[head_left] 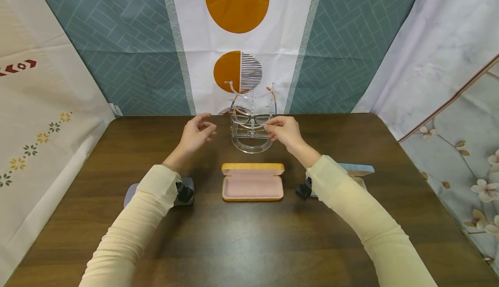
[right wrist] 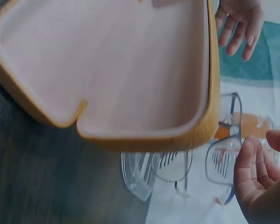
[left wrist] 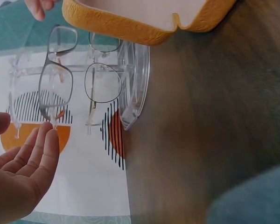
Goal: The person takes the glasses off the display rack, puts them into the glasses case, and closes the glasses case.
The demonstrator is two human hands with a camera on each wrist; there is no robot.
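Note:
A clear stand (head_left: 251, 147) at the back of the table carries dark-framed eyeglasses (left wrist: 55, 86) on its upper part and thin round-lensed eyeglasses (left wrist: 102, 84) lower down. My left hand (head_left: 199, 133) hovers left of the stand, fingers loosely bent, holding nothing. On the other side, my right hand (head_left: 285, 131) is beside the upper eyeglasses. Thumb and fingers stand apart in the right wrist view, with nothing seen between them; whether a fingertip touches the frame is unclear. In front of the stand, a yellow eyeglass case (head_left: 253, 168) lies with its lid up, showing its pink lining.
Under the left forearm lies a grey case (head_left: 130, 194), partly hidden. A light-blue case (head_left: 360, 169) with a raised lid sits behind the right forearm. A patterned cloth (head_left: 136, 53) hangs behind the brown table (head_left: 241, 243), and curtains flank both sides.

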